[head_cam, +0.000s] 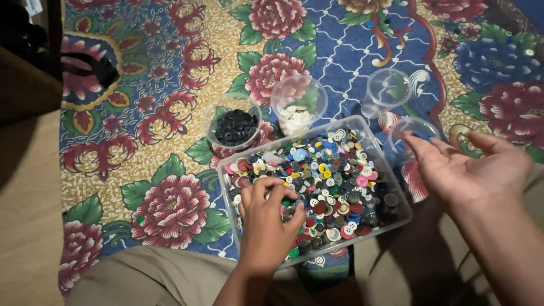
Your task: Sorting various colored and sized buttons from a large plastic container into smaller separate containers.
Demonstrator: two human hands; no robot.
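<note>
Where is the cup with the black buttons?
In the head view, the cup of black buttons stands on the flowery cloth, left of the cup of white buttons, just behind the clear box.

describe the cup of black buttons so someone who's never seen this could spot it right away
Start at the clear rectangular bin of mixed buttons on the flowered cloth. Four clear round cups stand along its far side; the cup of black buttons is the leftmost, by the bin's far left corner. Its neighbour, the cup of white buttons, holds pale ones.
</note>
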